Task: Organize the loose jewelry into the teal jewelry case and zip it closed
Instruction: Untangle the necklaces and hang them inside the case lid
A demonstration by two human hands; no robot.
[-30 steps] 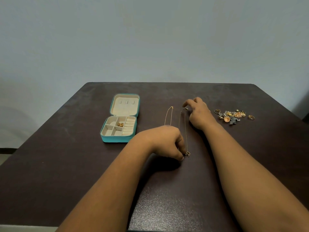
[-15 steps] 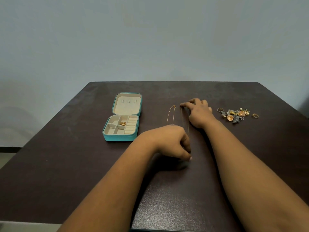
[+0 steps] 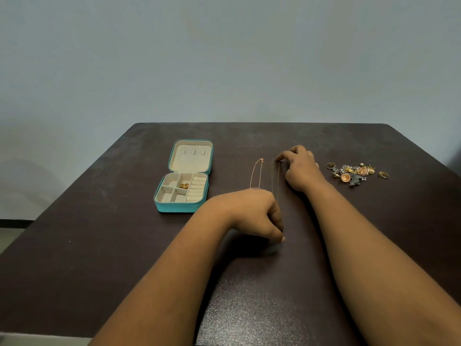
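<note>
Gold chain (image 3: 275,178) stretched between left hand (image 3: 259,213) and right hand (image 3: 300,168).

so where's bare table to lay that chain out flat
Bare dark table lies left of and in front of the open teal jewelry case, and behind everything. Crowded: between the case and the loose jewelry pile, where both hands stretch thin gold chains.

Case (image 3: 183,188) left on table (image 3: 99,245); chains (image 3: 257,173) centre; jewelry pile (image 3: 354,172) right.
</note>
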